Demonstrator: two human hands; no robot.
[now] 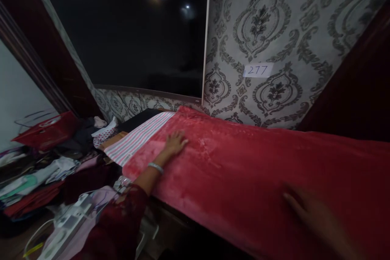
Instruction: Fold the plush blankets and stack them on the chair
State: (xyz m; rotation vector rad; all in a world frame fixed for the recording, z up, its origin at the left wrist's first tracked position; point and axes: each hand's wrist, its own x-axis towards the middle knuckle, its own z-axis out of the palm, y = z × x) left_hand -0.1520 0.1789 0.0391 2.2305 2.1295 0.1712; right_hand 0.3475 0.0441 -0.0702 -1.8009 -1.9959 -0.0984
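A red plush blanket (231, 170) lies spread over a long surface below the wall. At its left end a striped cloth (141, 136) in pink, grey and white sticks out from under it. My left hand (175, 143), with a bracelet (155, 167) at the wrist, rests flat on the blanket near that end, fingers spread. Over the right part of the blanket is my right hand (310, 211), smeared by motion. Its thumb shows, but the other fingers are dim and blurred. I cannot tell whether it touches the cloth.
A large dark television (131, 32) hangs above the surface. Piled clothes (55, 174) and a red bag (45, 132) lie at the left. A white power strip (68, 227) with a cable sits in front of them. A paper label (258, 70) is on the patterned wall.
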